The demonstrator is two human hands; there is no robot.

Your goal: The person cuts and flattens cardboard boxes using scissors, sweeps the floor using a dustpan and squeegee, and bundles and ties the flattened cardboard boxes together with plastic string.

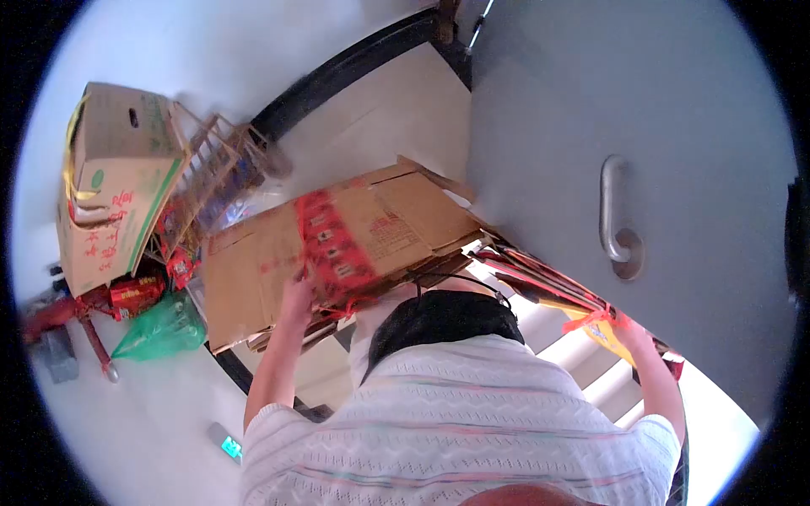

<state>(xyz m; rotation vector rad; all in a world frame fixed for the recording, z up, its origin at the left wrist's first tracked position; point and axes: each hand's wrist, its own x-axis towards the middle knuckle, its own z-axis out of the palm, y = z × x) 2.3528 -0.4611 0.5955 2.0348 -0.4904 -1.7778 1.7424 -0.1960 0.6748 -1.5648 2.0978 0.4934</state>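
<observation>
My left hand (297, 297) is closed at the near edge of a bundle of flattened cardboard boxes (405, 211), on the red tie around it. A broad red printed band (333, 244) crosses this bundle's top. My right hand (631, 333) is closed on the red tie (595, 319) of a second, thinner bundle of cardboard (548, 282), seen edge-on beside the door. Yellow packaging (603, 337) shows under that tie. Both sets of fingertips are partly hidden.
A grey door (540, 152) with a metal handle (620, 219) stands on the right. At left are a large carton (122, 177), a wooden rack (211, 156), a green plastic bag (164, 329) and red packages (139, 293). Pale steps (574, 358) show below. A lit green sign (229, 445) is on the wall.
</observation>
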